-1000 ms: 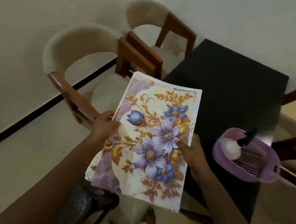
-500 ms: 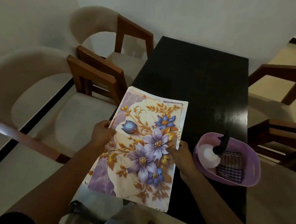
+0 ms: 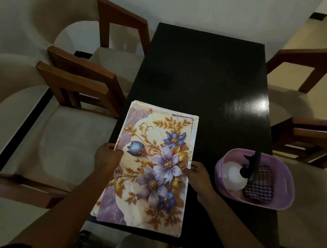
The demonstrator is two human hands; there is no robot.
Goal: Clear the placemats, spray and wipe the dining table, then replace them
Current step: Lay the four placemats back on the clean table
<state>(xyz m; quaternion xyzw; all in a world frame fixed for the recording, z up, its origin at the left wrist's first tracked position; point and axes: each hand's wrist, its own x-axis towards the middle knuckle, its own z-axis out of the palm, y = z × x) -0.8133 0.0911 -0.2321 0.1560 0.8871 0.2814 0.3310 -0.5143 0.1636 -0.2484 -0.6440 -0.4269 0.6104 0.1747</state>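
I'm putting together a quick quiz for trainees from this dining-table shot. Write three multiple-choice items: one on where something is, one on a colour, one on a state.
1. Where is the spray bottle?
A. on a chair seat
B. in the basket
C. on the floor

2. What colour is the basket?
A. purple
B. green
C. red

3. How are the placemats held?
A. by one hand only
B. by both hands, one at each long edge
C. by no hand, lying untouched

Answers:
1 B: its white body sits inside the basket beside a checked cloth.
2 A: the rim and walls are purple.
3 B: the left hand grips the left edge and the right hand pinches the right edge.
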